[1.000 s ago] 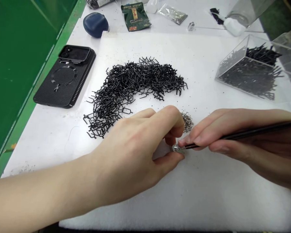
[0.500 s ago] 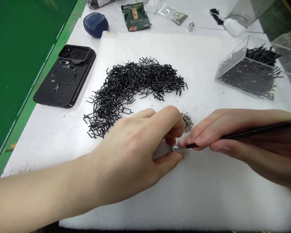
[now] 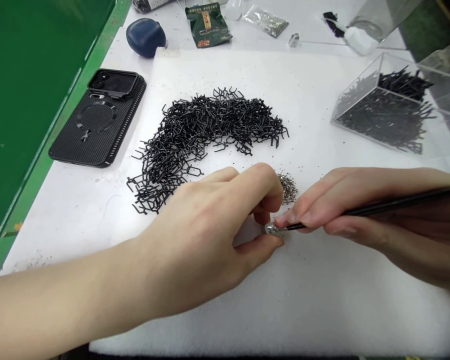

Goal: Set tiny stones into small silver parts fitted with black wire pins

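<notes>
My left hand (image 3: 206, 225) is closed, its thumb and fingers pinching around a small shiny silvery piece (image 3: 272, 228). What the piece is, I cannot make out. In my right hand (image 3: 354, 200) are slim black tweezers (image 3: 405, 202), held like a pen, with their tip against the shiny piece. Just behind the fingertips lies a small heap of tiny metallic bits (image 3: 288, 189), partly hidden by my left hand. Beyond my left hand, a curved pile of bent black pins (image 3: 210, 125) spreads over a white foam sheet (image 3: 311, 295).
A black phone (image 3: 97, 120) lies at the left. A clear box (image 3: 382, 110) of black pins stands tilted at the right. At the back are a dark blue rounded case (image 3: 145, 37), a green packet (image 3: 209, 25), a clear bag (image 3: 266, 21) and a transparent jar (image 3: 384, 20).
The whole view has shifted very slightly, with the table things a little further left. Both hands keep the same grip and the tweezers' tip stays at the shiny piece.
</notes>
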Demonstrator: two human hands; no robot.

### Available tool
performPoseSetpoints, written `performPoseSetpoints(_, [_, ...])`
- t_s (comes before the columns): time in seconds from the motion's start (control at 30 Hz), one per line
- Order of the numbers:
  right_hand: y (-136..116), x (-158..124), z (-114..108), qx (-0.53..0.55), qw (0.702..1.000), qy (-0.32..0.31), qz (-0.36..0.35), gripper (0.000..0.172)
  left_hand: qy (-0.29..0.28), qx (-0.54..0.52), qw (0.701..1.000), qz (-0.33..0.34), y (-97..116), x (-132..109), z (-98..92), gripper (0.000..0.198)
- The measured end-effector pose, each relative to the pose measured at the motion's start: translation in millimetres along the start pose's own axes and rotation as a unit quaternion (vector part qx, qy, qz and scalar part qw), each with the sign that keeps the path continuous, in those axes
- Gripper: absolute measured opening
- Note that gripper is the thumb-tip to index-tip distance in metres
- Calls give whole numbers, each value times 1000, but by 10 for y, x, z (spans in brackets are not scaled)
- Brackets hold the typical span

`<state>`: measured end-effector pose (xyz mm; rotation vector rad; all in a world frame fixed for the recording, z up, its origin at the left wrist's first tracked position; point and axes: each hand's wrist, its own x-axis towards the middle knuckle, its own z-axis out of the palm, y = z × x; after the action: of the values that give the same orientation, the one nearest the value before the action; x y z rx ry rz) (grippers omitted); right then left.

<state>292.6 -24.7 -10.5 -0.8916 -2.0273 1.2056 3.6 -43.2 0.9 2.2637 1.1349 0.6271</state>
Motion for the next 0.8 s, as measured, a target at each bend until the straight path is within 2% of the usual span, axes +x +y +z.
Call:
performPoseSetpoints(0.23, [-22, -7, -19, -14, 1000, 2, 3, 16, 7, -17, 1000, 19, -21, -3, 9, 17])
performPoseSetpoints(0.47, [-23, -9, -21, -15, 1000, 4, 4, 14, 1, -13, 1000, 9, -20, -6, 5, 15])
performPoseSetpoints(0.63, [-34, 21, 7, -12, 1000, 14, 9, 3, 4, -3, 1000, 13, -19, 1, 6, 20])
performPoseSetpoints(0.8, [-5, 31, 15, -14, 1000, 12, 7, 4, 7, 5, 1000, 13, -23, 3, 12, 18])
